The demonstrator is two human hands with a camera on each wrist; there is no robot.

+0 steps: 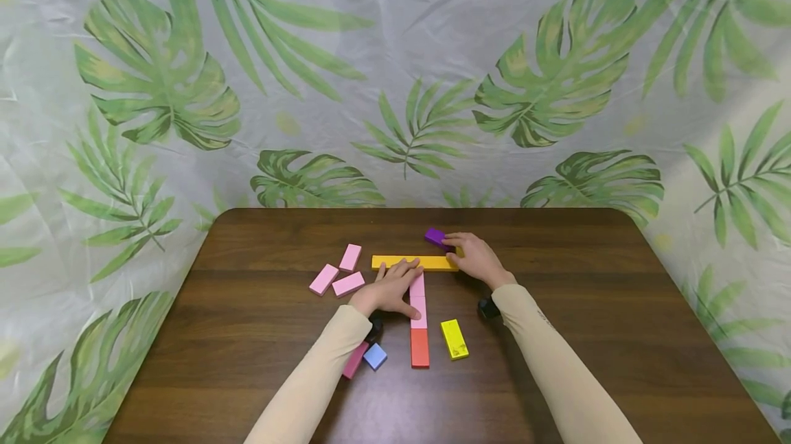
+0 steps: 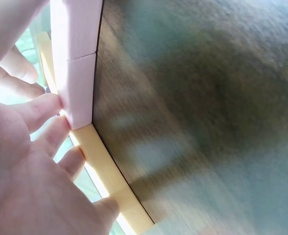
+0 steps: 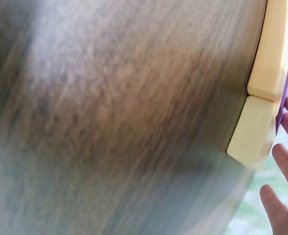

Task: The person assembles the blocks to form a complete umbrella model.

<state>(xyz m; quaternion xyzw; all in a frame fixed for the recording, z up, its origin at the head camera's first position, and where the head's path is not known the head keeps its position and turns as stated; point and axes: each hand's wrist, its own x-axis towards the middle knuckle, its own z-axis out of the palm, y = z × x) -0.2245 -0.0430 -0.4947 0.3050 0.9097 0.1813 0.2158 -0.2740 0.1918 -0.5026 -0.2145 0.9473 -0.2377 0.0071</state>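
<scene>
My left hand [image 1: 391, 291] lies over a column of two pink blocks [image 1: 418, 313], its fingers extended. Its fingertips reach the orange row [image 1: 386, 263] that crosses the column's far end; the left wrist view shows them along the edges of both. A red block [image 1: 420, 349] continues the column toward me. My right hand [image 1: 480, 260] is at the row's right end, fingers loosely spread, fingertips right at a purple block [image 1: 434, 235] behind the row. In the right wrist view, a pale yellow block [image 3: 253, 129] sits angled against the row's end, close to those fingers.
Left of the column lie three loose pink blocks [image 1: 349, 284]. Nearer me are a blue block [image 1: 375, 357] and a dark pink block [image 1: 355, 361], partly behind the left sleeve. A yellow block [image 1: 454, 340] lies right of the column. Leaf-printed cloth [image 1: 395, 121] hangs behind the wooden table [image 1: 587, 334].
</scene>
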